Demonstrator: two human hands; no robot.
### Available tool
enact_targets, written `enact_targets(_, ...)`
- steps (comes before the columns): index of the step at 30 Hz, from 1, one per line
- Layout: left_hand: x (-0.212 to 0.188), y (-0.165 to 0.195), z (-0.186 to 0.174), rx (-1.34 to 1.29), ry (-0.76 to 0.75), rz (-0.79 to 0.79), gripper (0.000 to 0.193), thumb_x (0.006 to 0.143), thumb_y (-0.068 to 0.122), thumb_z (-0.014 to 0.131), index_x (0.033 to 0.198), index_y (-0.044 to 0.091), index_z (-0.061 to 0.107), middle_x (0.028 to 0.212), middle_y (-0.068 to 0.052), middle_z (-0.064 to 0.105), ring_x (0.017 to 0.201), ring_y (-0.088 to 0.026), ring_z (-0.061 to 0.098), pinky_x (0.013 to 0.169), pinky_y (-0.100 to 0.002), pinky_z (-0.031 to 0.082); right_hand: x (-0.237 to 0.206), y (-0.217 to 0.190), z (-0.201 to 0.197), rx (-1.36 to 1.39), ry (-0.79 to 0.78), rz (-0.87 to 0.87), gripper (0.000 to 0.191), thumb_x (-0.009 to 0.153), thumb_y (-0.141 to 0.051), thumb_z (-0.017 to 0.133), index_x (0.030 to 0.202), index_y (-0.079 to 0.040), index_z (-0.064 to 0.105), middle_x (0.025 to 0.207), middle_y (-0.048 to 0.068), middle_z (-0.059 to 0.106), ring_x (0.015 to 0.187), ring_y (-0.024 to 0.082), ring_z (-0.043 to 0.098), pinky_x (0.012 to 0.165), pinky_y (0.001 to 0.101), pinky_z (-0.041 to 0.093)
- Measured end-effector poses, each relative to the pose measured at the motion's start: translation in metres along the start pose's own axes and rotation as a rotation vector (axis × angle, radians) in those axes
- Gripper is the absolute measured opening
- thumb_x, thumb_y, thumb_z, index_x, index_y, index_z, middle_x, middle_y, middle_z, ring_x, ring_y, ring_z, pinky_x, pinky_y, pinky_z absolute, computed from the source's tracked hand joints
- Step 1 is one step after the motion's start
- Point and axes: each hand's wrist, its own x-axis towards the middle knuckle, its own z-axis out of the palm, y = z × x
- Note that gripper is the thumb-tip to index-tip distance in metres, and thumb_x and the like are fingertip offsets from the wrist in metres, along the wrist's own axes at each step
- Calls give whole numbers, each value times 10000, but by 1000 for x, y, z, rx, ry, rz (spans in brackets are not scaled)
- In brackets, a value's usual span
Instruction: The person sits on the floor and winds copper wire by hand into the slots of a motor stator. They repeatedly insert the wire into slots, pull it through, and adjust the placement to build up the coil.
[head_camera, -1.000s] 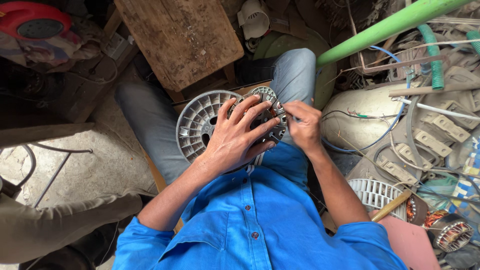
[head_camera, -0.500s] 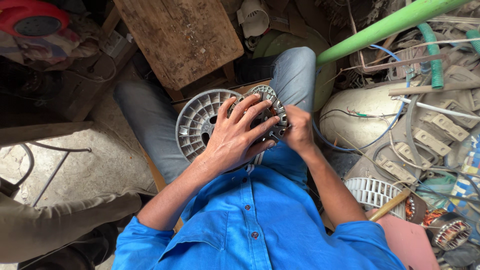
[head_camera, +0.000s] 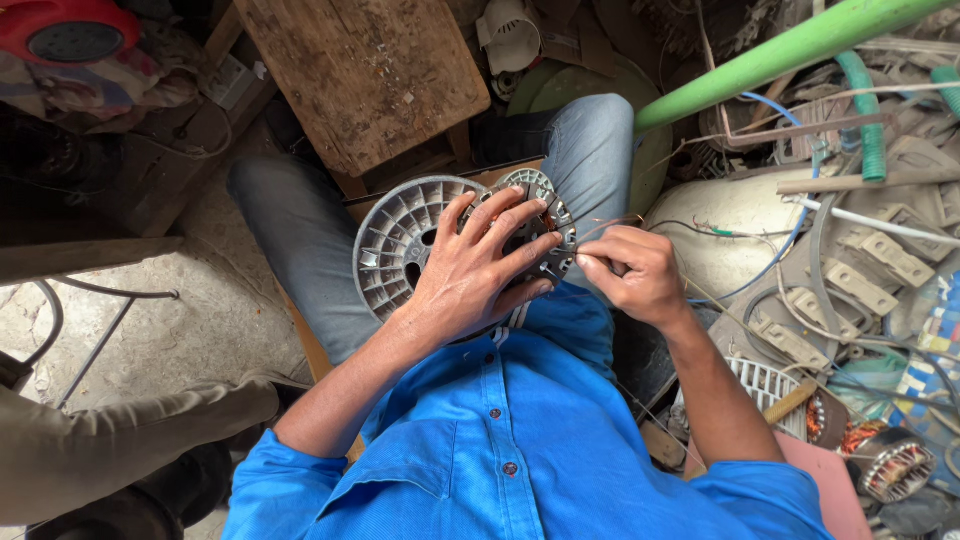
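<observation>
Fingers (head_camera: 505, 215) of the left hand (head_camera: 480, 265) lie spread apart and flat over the motor stator (head_camera: 540, 215), a round metal core with winding slots, pressing it down rather than wrapping it. Just to its right, the right hand (head_camera: 635, 275) has its fingertips pinched together on a thin copper wire (head_camera: 610, 225) that runs from the stator's edge – the strand is fine and partly lost against the background. The stator sits in the person's lap, between the knees, resting partly on a grey ribbed plastic disc (head_camera: 400, 245) that shows to the left of the spread hand. Both lie over the grey-blue trousers (head_camera: 300, 250), and the bright blue buttoned shirt (head_camera: 510, 440) fills the lower middle of the view. Beyond the knees stands a worn wooden stool (head_camera: 365, 75) with a scratched top. A green pipe (head_camera: 790, 50) slants across the upper right – below it lies a dirty white rounded casing (head_camera: 740, 235) tangled with loose wires. Further right and lower, another wound stator with copper coils (head_camera: 895, 465) rests among scrap parts, near a white ribbed fan piece (head_camera: 765, 385). At the upper left corner sits a red appliance (head_camera: 65, 30), and at the lower left a khaki sleeve (head_camera: 120, 450) of another person reaches into view.
</observation>
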Motion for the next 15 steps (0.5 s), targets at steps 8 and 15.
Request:
enact_targets(8, 0, 0, -1, -10, 15, -9, 547, 898, 444, 775, 1380, 225, 640, 1493, -68, 511, 1448, -294, 418, 1187, -569, 291, 0, -13, -1, 35, 6, 138, 49, 905, -16, 738, 948, 7, 738, 747, 25, 613, 571, 78, 468, 528, 257, 372)
enact_targets(15, 1, 2, -1, -5, 8, -3, 544, 896, 438, 773, 1377, 220, 640, 1495, -66, 511, 1443, -296, 421, 1182, -568, 291, -2, -25, 1, 8, 55, 152, 41, 889, -20, 756, 916, 7, 742, 741, 17, 631, 601, 66, 524, 547, 241, 410)
